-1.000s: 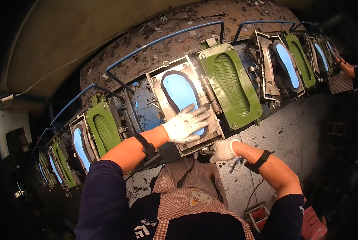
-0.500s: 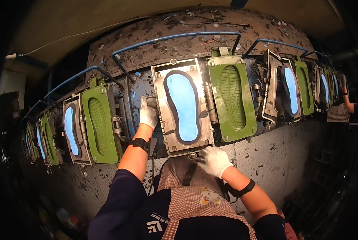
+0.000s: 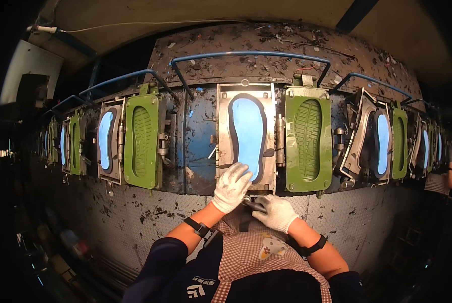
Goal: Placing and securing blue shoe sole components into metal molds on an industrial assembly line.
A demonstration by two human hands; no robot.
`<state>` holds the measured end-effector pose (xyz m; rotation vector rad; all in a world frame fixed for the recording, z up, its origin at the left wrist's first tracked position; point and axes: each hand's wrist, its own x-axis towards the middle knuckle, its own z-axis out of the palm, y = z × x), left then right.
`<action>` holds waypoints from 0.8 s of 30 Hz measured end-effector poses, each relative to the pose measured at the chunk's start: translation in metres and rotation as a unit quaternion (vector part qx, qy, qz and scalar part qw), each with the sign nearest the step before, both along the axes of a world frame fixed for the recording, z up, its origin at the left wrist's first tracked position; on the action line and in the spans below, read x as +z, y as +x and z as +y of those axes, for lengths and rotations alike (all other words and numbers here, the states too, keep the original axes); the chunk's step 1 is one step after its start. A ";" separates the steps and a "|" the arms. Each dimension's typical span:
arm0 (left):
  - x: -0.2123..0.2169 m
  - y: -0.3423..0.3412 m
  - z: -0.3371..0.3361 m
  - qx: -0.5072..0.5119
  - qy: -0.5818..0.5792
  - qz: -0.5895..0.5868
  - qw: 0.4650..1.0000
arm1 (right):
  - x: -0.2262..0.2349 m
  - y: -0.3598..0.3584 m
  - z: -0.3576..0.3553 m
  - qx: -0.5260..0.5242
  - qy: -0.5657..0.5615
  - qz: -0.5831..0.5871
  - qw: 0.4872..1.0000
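Left hand (image 3: 231,187) moved onto mould (image 3: 246,136) | holds blue sole (image 3: 247,134)

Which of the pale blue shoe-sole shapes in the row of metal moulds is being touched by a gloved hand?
The centre pale blue sole shape: the white-gloved left hand rests on its lower end; the others stand untouched.

left hand (image 3: 231,186) hides blue sole's (image 3: 247,136) heel | tool (image 3: 255,204) mostly under right hand (image 3: 275,212)

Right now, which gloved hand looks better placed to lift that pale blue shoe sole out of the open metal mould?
Probably the left hand: its white-gloved fingers already rest on the heel end of the pale blue shoe sole. The right hand sits lower, on a dark handle below the mould.
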<state>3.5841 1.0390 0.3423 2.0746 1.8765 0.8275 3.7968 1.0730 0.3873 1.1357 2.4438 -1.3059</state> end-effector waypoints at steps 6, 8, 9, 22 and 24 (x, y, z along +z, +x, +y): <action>0.004 0.009 -0.007 -0.011 -0.054 0.030 0.998 | 0.005 0.037 0.004 0.022 -0.048 -0.039 0.998; 0.018 0.012 0.002 -0.030 -0.126 0.040 0.991 | 0.016 0.057 0.007 0.006 -0.057 -0.058 0.997; 0.015 0.012 0.021 -0.025 -0.121 0.044 0.991 | 0.023 0.066 0.011 -0.013 -0.082 -0.070 0.994; 0.001 -0.013 0.197 0.147 -0.089 0.179 0.969 | 0.076 0.233 0.081 -0.348 0.064 -0.016 0.935; 0.005 -0.011 0.200 0.145 -0.091 0.194 0.966 | 0.055 0.270 0.108 -0.370 0.208 0.010 0.905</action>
